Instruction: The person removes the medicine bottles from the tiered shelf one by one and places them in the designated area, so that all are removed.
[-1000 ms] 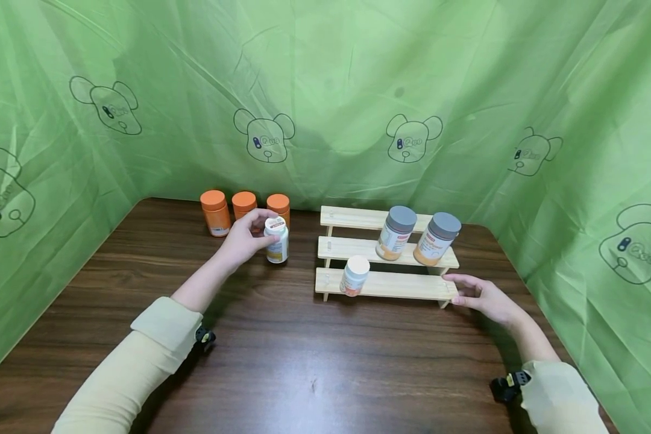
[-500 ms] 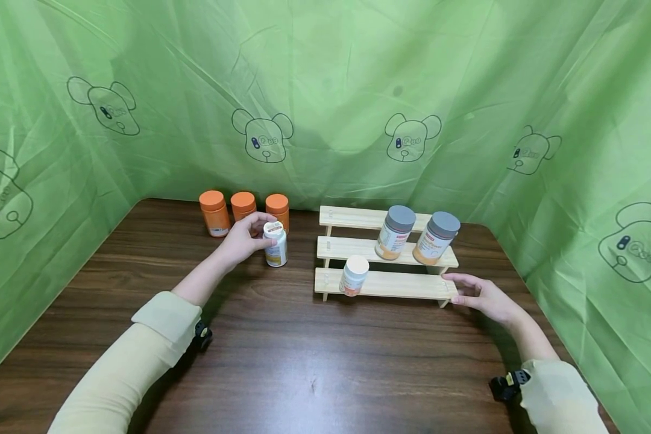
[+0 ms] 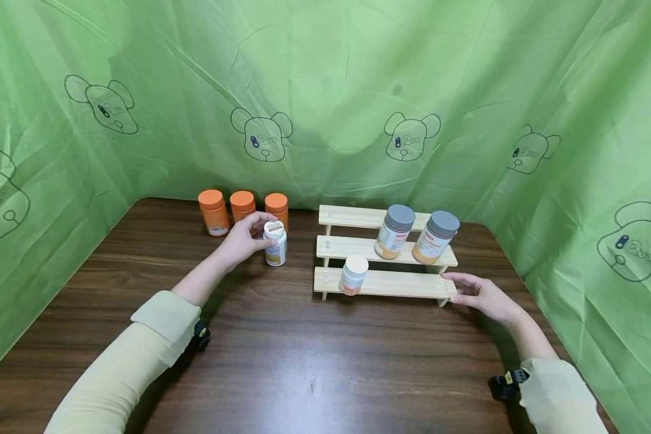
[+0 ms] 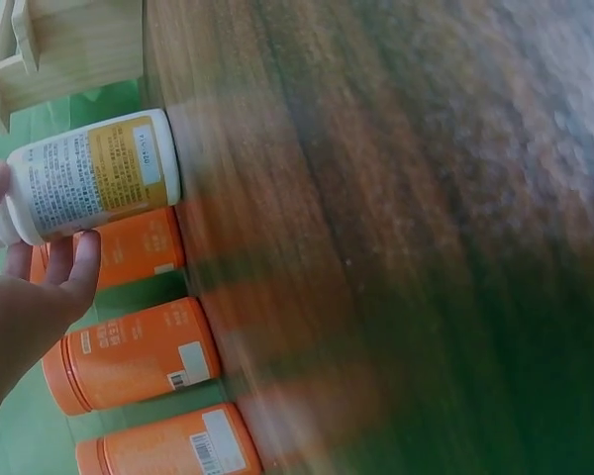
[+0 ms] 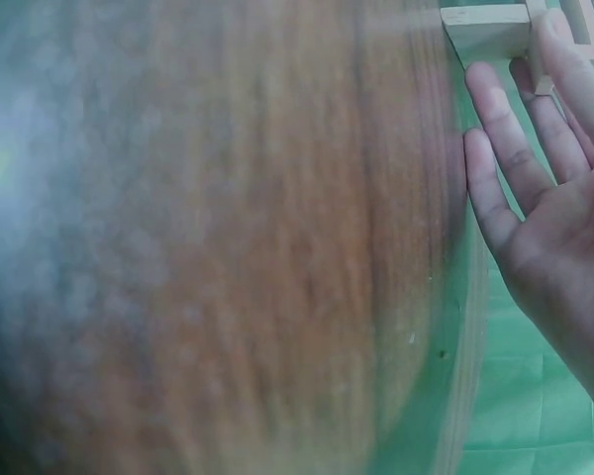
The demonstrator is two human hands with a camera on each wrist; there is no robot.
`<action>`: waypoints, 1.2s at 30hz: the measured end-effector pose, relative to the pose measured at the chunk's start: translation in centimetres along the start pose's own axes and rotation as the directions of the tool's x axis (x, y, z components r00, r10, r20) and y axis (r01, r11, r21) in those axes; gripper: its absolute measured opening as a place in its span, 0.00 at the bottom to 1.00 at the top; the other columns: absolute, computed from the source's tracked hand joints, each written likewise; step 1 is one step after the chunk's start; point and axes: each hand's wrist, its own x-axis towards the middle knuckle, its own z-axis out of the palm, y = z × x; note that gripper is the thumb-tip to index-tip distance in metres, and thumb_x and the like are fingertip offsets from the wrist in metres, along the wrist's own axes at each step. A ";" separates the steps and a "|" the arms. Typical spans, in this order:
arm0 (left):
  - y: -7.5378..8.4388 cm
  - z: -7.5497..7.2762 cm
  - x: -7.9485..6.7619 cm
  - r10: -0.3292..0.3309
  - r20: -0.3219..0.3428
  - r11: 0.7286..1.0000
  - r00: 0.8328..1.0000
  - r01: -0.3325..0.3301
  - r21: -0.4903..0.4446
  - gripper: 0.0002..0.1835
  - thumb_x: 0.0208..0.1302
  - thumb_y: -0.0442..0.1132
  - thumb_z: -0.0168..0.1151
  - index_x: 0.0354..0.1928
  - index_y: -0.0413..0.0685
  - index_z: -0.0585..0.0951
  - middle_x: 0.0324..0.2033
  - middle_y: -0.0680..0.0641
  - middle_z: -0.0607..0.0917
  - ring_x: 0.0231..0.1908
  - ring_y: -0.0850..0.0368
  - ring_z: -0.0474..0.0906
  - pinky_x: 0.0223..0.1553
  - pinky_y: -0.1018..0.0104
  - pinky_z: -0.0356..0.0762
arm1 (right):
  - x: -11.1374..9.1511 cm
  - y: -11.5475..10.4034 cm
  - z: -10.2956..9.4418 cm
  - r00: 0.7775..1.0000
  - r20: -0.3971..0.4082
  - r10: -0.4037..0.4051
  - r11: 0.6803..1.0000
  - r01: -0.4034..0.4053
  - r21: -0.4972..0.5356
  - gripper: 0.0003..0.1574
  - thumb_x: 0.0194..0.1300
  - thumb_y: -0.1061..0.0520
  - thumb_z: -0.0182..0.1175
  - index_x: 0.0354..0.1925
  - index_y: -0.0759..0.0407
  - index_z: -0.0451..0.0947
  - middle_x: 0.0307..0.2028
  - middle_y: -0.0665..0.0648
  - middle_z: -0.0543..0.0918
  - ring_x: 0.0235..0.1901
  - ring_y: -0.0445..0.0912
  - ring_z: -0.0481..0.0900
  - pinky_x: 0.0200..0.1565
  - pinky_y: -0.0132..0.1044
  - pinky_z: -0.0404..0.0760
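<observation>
My left hand [image 3: 241, 243] holds a white pill bottle [image 3: 276, 252] near its top, thumb on the near side and fingers behind. In the left wrist view the bottle [image 4: 94, 176] shows a yellow and white label, its base at or very near the table. At the right, my right hand [image 3: 481, 298] pinches the end of the lowest tier of a three-step wooden rack [image 3: 407, 284], with the thumb in front. A smaller white bottle [image 3: 354, 276] stands on that tier. Two grey-lidded jars [image 3: 395, 234] stand on the middle tier.
Three orange jars stand in a row behind my left hand: a left one [image 3: 214, 214], a middle one [image 3: 242, 204] partly hidden, and a right one [image 3: 276, 205]. The brown wooden table [image 3: 304, 355] is backed by a green cloth [image 3: 336, 72] on three sides.
The left hand has brought the white pill bottle slightly nearer and lower, then kept it almost still. The right hand stays at the rack's end.
</observation>
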 end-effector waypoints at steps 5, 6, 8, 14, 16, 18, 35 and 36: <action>0.6 -0.2 -0.1 -0.001 0.003 1.000 1.000 0.001 0.010 0.28 0.54 0.35 0.70 0.58 0.48 0.72 0.53 0.45 0.76 0.52 0.48 0.71 0.55 0.50 0.71 | 0.0 -0.1 0.0 1.000 0.001 0.007 1.000 -0.007 0.004 0.34 0.62 0.56 0.63 0.65 0.59 0.66 0.58 0.67 0.73 0.47 0.38 0.80 0.44 0.30 0.78; 0.8 -0.3 -0.1 -0.003 0.005 1.000 1.000 0.003 0.014 0.29 0.54 0.35 0.71 0.58 0.48 0.72 0.54 0.44 0.76 0.53 0.48 0.70 0.56 0.49 0.70 | -0.1 -0.1 0.0 1.000 0.001 0.008 1.000 -0.009 0.005 0.34 0.62 0.56 0.63 0.65 0.59 0.66 0.58 0.67 0.73 0.47 0.39 0.80 0.44 0.30 0.78; 1.3 -0.4 -0.2 -0.007 0.010 1.000 1.000 0.006 0.020 0.31 0.53 0.36 0.71 0.60 0.47 0.71 0.56 0.44 0.75 0.56 0.47 0.69 0.58 0.46 0.68 | 0.0 -0.2 -0.1 1.000 0.001 0.016 1.000 -0.016 -0.001 0.34 0.62 0.55 0.63 0.65 0.58 0.66 0.58 0.66 0.73 0.47 0.39 0.80 0.45 0.30 0.77; 2.8 -1.1 -0.5 0.017 0.038 0.996 0.999 -0.020 0.083 0.33 0.55 0.37 0.70 0.63 0.45 0.68 0.60 0.43 0.73 0.62 0.48 0.66 0.63 0.42 0.61 | 0.0 -0.2 0.0 1.000 -0.006 0.026 0.999 -0.027 -0.029 0.35 0.62 0.54 0.63 0.65 0.56 0.66 0.59 0.65 0.73 0.47 0.38 0.79 0.44 0.30 0.77; 3.3 -1.2 -0.7 0.030 0.043 0.994 0.999 -0.035 0.104 0.33 0.56 0.37 0.69 0.63 0.46 0.68 0.61 0.43 0.73 0.62 0.47 0.65 0.64 0.42 0.59 | 0.0 -0.2 0.0 1.000 -0.004 0.021 1.000 -0.021 -0.024 0.35 0.62 0.54 0.63 0.65 0.57 0.66 0.59 0.66 0.73 0.47 0.38 0.80 0.44 0.30 0.77; 3.7 -1.2 -0.8 0.041 0.047 0.991 0.998 -0.046 0.122 0.33 0.56 0.38 0.69 0.63 0.45 0.68 0.61 0.43 0.72 0.63 0.46 0.65 0.64 0.43 0.59 | 0.0 -0.2 0.0 1.000 -0.001 0.014 1.000 -0.014 -0.016 0.35 0.62 0.55 0.63 0.65 0.58 0.66 0.59 0.67 0.73 0.46 0.38 0.80 0.43 0.30 0.78; 8.6 0.7 -1.2 0.099 0.041 0.993 0.994 -0.101 0.056 0.29 0.56 0.46 0.69 0.60 0.62 0.71 0.60 0.54 0.74 0.65 0.52 0.64 0.65 0.47 0.60 | 0.0 -0.1 0.1 1.000 -0.001 0.004 1.000 -0.004 -0.021 0.34 0.63 0.55 0.62 0.65 0.59 0.66 0.59 0.67 0.73 0.46 0.37 0.79 0.44 0.29 0.77; 9.0 0.8 -1.2 0.105 0.040 0.993 0.994 -0.107 0.055 0.29 0.56 0.46 0.69 0.60 0.62 0.71 0.60 0.55 0.74 0.65 0.52 0.63 0.65 0.47 0.60 | 0.0 -0.1 0.0 1.000 -0.004 0.006 1.000 -0.006 -0.025 0.34 0.63 0.55 0.63 0.65 0.58 0.66 0.59 0.67 0.73 0.46 0.37 0.79 0.44 0.29 0.77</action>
